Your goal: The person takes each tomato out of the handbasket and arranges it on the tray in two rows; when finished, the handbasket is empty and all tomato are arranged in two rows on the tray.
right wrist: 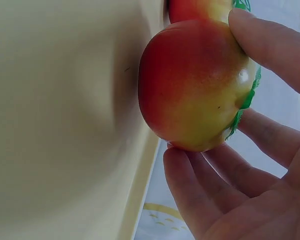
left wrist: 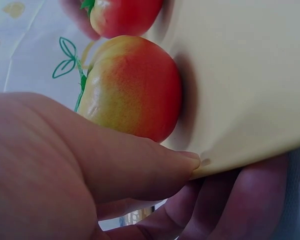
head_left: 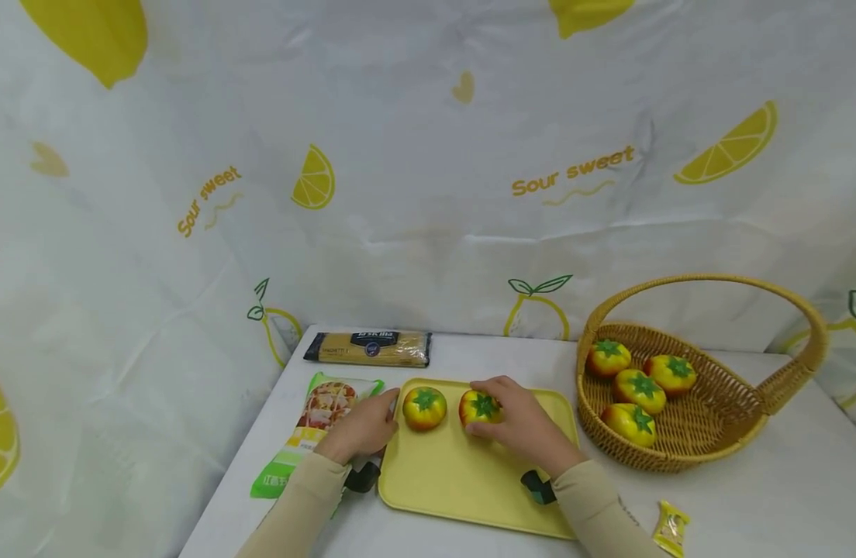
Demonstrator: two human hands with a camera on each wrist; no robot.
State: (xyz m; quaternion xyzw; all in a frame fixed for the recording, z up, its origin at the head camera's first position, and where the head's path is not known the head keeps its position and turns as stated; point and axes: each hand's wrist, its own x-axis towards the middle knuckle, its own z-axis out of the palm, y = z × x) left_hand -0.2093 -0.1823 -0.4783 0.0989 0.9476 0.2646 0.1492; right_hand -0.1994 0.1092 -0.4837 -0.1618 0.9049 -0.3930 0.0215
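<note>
A yellow tray (head_left: 463, 480) lies on the white table. My left hand (head_left: 367, 426) grips its left edge, with the thumb (left wrist: 155, 162) on top and the fingers curled beneath in the left wrist view. Close by that thumb, one red-and-yellow tomato (head_left: 424, 409) with a green leafy top sits at the tray's far left. My right hand (head_left: 524, 425) holds a second tomato (right wrist: 192, 87) between thumb and fingers, just right of the first. Its red underside is right at the tray surface in the right wrist view.
Right of the tray stands a wicker basket (head_left: 731, 443) with a tall handle and several tomatoes (head_left: 640, 391) in its left half. A green-and-white food bag (head_left: 326, 404) lies left, partly behind my left arm. Behind it is a spaghetti pack (head_left: 372, 349). A small yellow packet (head_left: 671, 528) lies front right.
</note>
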